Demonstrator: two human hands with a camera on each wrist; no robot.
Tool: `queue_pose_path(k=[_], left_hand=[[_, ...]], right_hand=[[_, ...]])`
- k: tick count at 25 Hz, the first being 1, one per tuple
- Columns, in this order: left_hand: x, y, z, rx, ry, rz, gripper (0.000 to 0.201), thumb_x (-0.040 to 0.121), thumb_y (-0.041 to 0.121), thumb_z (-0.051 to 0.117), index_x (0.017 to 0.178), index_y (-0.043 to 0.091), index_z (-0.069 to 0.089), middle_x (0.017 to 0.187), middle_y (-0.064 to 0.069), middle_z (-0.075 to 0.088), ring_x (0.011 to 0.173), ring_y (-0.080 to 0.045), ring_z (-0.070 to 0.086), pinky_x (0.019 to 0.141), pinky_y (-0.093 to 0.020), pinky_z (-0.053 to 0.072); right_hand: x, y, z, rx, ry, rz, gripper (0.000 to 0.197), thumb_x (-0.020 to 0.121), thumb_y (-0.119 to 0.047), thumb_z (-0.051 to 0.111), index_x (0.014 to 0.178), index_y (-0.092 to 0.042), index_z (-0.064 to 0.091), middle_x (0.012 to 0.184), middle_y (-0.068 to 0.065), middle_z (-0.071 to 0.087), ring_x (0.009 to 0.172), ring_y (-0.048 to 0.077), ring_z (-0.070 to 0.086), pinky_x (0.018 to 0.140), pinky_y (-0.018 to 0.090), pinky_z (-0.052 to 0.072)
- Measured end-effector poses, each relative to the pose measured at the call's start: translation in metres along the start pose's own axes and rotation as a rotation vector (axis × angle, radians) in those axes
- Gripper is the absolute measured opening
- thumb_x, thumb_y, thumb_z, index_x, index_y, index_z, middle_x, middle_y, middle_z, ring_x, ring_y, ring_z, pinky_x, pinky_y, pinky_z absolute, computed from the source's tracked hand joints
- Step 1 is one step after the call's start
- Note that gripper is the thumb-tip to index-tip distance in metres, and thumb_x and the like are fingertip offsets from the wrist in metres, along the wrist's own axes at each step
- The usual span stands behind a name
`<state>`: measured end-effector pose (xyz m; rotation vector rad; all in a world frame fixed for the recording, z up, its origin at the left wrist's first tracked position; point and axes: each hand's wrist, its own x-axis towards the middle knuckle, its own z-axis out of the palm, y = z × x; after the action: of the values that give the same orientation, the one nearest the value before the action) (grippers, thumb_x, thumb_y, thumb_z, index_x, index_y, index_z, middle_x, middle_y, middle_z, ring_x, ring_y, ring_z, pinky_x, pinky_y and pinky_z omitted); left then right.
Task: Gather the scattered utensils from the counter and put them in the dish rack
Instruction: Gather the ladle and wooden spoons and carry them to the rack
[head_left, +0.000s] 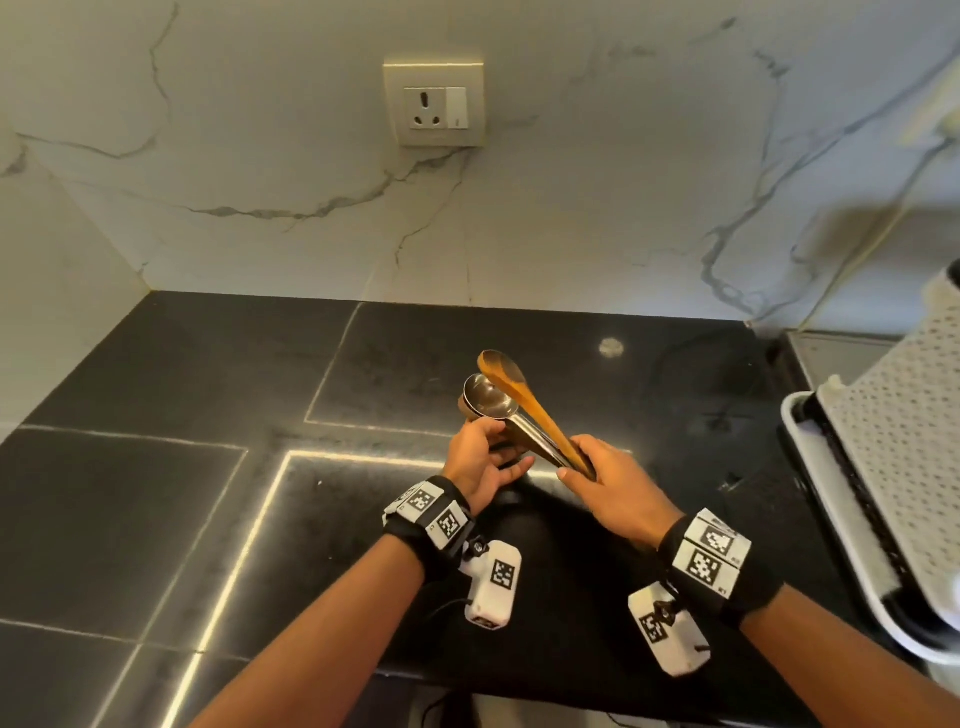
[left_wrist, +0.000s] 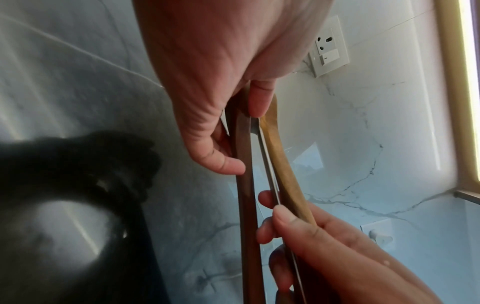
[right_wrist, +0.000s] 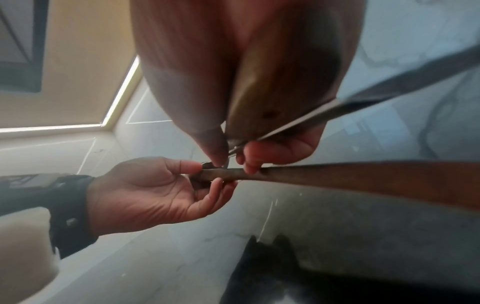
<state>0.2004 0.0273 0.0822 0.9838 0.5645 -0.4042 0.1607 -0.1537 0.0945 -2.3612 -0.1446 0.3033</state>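
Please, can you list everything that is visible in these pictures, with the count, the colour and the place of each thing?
wooden spoon: 1, light brown, held over the counter
metal spoon: 1, silver, under the wooden spoon
dark wooden utensil: 1, dark brown, between both hands
counter: 1, black
dish rack: 1, white, right edge
wall socket: 1, white, marble wall
left hand: 1, pinches the dark wooden utensil
right hand: 1, holds the spoon handles
wrist bands with cameras: 2, black and white

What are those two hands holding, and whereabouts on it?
The right hand grips the handle ends of a light wooden spoon and a steel spoon. The left hand pinches a dark wooden utensil along its handle.
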Motion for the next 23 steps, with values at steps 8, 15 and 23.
queue_pose_path(k=[8,15,23], left_hand=[[-0.028,-0.054,0.063,0.002,-0.063,0.075,0.043,0.083,0.033,0.074,0.119,0.014,0.062,0.107,-0.011,0.07,0.098,-0.026,0.069,0.077,-0.036,0.056],[-0.038,-0.092,0.104,-0.053,-0.078,0.111,0.052,0.079,0.025,0.078,0.126,0.012,0.058,0.111,-0.011,0.067,0.101,-0.027,0.07,0.078,-0.036,0.057],[-0.072,-0.088,0.163,-0.006,-0.216,0.141,0.044,0.083,0.02,0.074,0.123,0.01,0.058,0.124,-0.021,0.067,0.102,-0.029,0.072,0.089,-0.039,0.058]], right_hand=[[-0.041,0.053,-0.078,-0.316,-0.05,-0.201,0.037,0.093,-0.04,0.059,0.128,-0.031,0.051,0.111,-0.008,0.062,0.098,0.009,0.06,0.088,0.031,0.051],[-0.074,0.089,-0.118,-0.288,-0.108,-0.183,0.046,0.092,-0.043,0.061,0.134,-0.04,0.043,0.112,-0.009,0.067,0.096,0.01,0.065,0.089,0.036,0.054],[-0.118,0.074,-0.139,-0.405,0.214,-0.044,0.032,0.096,-0.041,0.05,0.128,-0.04,0.045,0.1,-0.01,0.068,0.084,0.017,0.067,0.076,0.041,0.055]])
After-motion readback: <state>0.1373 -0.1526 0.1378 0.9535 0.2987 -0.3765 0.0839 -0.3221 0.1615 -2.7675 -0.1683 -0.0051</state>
